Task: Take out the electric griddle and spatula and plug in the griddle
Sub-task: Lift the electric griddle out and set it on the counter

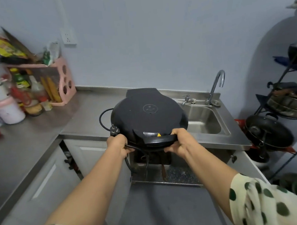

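Observation:
A round black electric griddle (149, 116), lid closed, is held over the front edge of the steel counter (84, 117), just left of the sink. My left hand (119, 144) grips its front left edge together with the black power cord. My right hand (179, 141) grips the right end of the front handle. The cord's plug (114, 130) sticks up above my left hand, and the cord loops out to the griddle's left. A white wall socket (68, 37) sits high on the wall at the left. No spatula is clearly visible.
An open cabinet (164, 166) lies below the griddle with dark items inside. The sink (204, 120) and tap (216, 85) are at the right. A pink rack (60, 80) of bottles and jars fills the left counter. A pan rack (276, 120) stands far right.

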The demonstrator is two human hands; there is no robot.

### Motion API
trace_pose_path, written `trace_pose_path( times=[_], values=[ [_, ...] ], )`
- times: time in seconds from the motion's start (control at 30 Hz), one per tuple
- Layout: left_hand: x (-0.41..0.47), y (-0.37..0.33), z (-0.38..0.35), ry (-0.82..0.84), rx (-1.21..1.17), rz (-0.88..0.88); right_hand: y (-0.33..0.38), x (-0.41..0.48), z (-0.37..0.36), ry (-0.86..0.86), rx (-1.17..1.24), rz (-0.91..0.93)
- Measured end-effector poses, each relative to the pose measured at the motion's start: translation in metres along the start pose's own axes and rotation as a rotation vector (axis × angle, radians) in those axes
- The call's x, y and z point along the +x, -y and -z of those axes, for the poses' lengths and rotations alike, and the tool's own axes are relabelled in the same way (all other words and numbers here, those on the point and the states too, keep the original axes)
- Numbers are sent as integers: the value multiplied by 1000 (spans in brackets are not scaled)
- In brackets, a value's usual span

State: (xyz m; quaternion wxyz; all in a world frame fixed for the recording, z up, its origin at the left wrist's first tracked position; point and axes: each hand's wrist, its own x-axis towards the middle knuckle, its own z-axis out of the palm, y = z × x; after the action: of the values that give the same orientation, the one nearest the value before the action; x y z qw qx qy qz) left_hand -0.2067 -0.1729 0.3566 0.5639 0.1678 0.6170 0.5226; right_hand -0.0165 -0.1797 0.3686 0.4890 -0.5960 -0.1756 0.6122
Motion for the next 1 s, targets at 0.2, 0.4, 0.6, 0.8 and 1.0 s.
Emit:
trace_pose_path(
  times=[0.2, 0.4, 0.6, 0.8, 1.0],
  values=[
    [57, -37, -9, -68, -37, -6, 32, 59, -48, 94, 19, -35],
    [101, -64, -7, -127, -90, -4, 44, 92, -90, 159, -81, -45],
    [164, -90, 14, -122, -54, 16, 41, 125, -145, 135, -75, -43],
    [248, -125, 40, -49, -42, 66, 28, 162, -217, 68, -25, -27],
    [333, -156, 67, 43, 43, 73, -4, 209, -282, -52, 95, -38]
  ],
)
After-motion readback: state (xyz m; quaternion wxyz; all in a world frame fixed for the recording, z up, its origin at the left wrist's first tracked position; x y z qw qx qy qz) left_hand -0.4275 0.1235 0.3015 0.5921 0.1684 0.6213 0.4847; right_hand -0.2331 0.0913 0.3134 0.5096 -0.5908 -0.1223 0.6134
